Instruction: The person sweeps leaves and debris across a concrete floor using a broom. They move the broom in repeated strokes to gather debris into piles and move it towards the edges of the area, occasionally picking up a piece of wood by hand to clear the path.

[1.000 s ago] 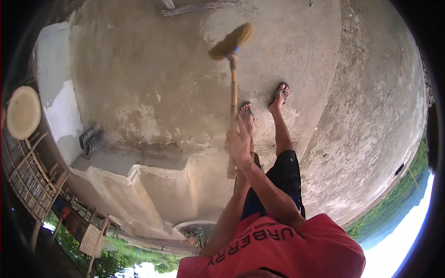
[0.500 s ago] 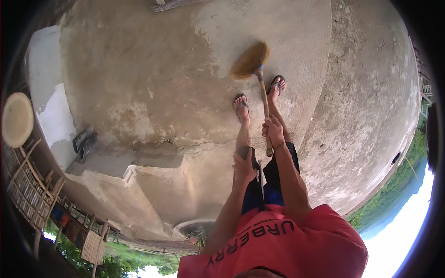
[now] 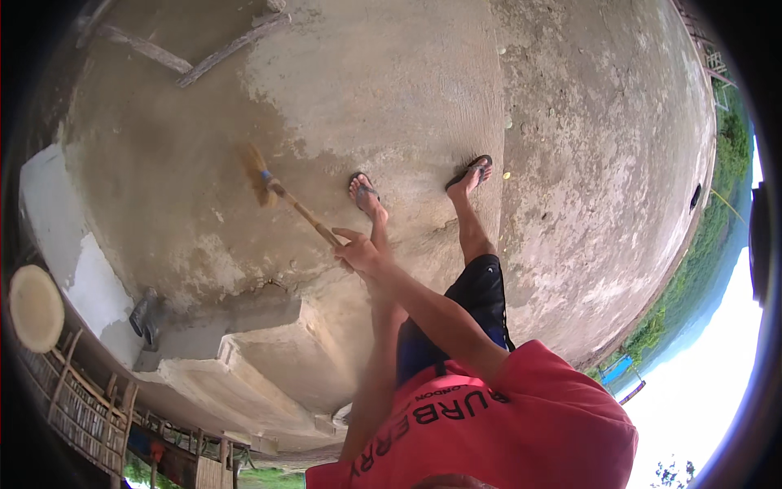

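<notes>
Head view: where's the broom and who has it?

Broom [image 3: 303, 212] is left of the sandalled left foot [image 3: 365, 192], head over brown concrete, handle slanting back to the right hand [image 3: 361, 253]. Fingers clamped round the handle, index stretched out. Left hand sits behind the right forearm [image 3: 436, 310]; can't tell its fingers.

What's in the way?

Dark boots [image 3: 145, 316] on the ledge near the steps [image 3: 273, 352], lower left. Two planks [image 3: 232, 50] [image 3: 147, 47] at the top, set at an angle. Low wall [image 3: 50, 187] far left. Round tray [image 3: 37, 308] and bamboo fence [image 3: 85, 424] past it.

Materials?

Bristles tan, blurred, blue band at the neck. Handle looks like bamboo, jointed. Floor [image 3: 391, 90] is concrete: brown and blotchy left, paler mid, rough and pitted right. Planks grey, weathered. Wall patchy white over grey. Tray pale, flat.

Edges, room?

Seam runs just beside the right foot [image 3: 470, 174], between smooth and rough concrete. Chipped edge above the steps, below the broom. Floor stretches from broom up to planks and left to wall. Greenery [image 3: 700, 253] past the curved right rim.
</notes>
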Demonstrator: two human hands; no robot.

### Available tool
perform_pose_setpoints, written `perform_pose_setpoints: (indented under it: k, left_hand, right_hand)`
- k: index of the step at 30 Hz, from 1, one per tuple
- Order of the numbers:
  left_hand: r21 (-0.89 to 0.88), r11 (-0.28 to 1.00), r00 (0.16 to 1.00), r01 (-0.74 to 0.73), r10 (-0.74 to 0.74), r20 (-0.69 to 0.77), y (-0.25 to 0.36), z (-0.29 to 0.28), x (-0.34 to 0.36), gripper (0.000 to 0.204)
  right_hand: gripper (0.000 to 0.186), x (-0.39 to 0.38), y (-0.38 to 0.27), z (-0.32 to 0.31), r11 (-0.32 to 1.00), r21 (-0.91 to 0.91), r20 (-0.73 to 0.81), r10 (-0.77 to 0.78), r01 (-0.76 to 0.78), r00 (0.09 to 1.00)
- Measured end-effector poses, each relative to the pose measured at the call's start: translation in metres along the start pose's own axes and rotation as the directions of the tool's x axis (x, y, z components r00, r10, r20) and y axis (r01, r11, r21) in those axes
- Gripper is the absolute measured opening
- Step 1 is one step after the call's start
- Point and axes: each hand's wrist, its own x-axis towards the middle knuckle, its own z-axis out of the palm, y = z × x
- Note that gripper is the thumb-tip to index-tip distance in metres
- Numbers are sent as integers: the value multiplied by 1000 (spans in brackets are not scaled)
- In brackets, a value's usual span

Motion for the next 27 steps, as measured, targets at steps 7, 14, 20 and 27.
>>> perform_pose_setpoints:
  k: [7, 14, 20, 27]
  left_hand:
    - [703, 650, 956, 289, -233, -177, 26, 73, 19, 93]
    - [789, 590, 985, 170, -112, -129, 43, 122, 65, 101]
    - [713, 695, 966, -91, 236, -107, 120, 76, 98, 90]
    - [464, 882, 976, -86, 169, -139, 235, -16, 130, 56]
  right_hand:
    - [52, -44, -23, -309, 989, 119, -232, 112, -86, 966]
    - [51, -176, -88, -560, 963, -231, -725, -78, -136, 684]
    - [49, -265, -95, -490, 974, -76, -752, -197, 213, 629]
    - [57, -206, -188, -407, 688, 627, -401, -117, 366, 908]
